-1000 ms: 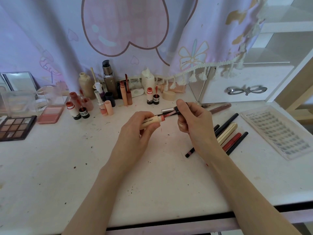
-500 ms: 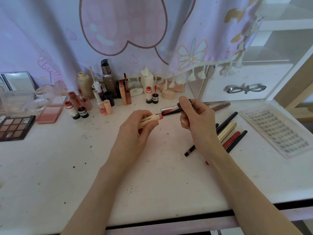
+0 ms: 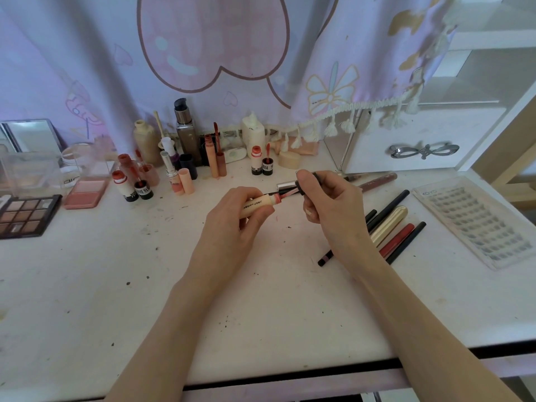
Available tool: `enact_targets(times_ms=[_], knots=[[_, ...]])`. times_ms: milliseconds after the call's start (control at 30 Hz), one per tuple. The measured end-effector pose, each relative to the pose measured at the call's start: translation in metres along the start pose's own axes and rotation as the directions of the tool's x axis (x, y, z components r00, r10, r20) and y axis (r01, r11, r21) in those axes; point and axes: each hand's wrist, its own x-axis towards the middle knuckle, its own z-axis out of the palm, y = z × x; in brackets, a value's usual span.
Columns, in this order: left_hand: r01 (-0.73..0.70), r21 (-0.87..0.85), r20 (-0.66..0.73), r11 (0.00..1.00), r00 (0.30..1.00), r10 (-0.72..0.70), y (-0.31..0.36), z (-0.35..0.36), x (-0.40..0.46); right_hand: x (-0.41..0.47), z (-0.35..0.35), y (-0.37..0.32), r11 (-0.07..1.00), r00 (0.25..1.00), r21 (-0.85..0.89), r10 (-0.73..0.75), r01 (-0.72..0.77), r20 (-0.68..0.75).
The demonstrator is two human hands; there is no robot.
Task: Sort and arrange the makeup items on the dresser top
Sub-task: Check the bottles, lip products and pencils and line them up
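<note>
Lash tray (image 3: 475,224) at the dresser's right edge reads "KOYO" on its near-left corner. Clear jar (image 3: 71,172) near the back-left shows "DIO", partly cut off. Tube (image 3: 256,205) print is upside down, unreadable; small bottles (image 3: 143,191) have black lettering too blurred to read.

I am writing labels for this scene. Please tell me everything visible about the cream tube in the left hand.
The cream tube is a small, smooth cylinder, plastic by its look, with dark lettering along its side and a pinkish neck. It lies nearly level above the dresser top, neck pointing right. The left hand grips its body. Its cap is off: the right hand holds the dark cap, whose pink-stained wand meets the neck.
</note>
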Motion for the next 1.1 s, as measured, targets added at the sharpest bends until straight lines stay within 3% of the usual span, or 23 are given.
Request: enact_targets(times_ms=[433, 733, 1100], knots=[[0.011, -0.007, -0.008, 1.000, 1.000, -0.011, 0.0003, -0.0013, -0.0003, 0.0011, -0.0036, -0.0016, 1.000, 0.998, 0.012, 0.028, -0.027, -0.060], [-0.011, -0.024, 0.027, 1.000, 1.000, 0.012, 0.0003, -0.0015, -0.0005, 0.0006, -0.0016, 0.0003, 1.000, 1.000, 0.009, 0.018, -0.018, 0.000], [0.078, -0.069, 0.041, 0.995, 0.996, -0.075, 0.0032, -0.0030, 0.0010, 0.0014, -0.0037, -0.0022, 0.999, 0.997, 0.029, 0.019, -0.017, -0.070]])
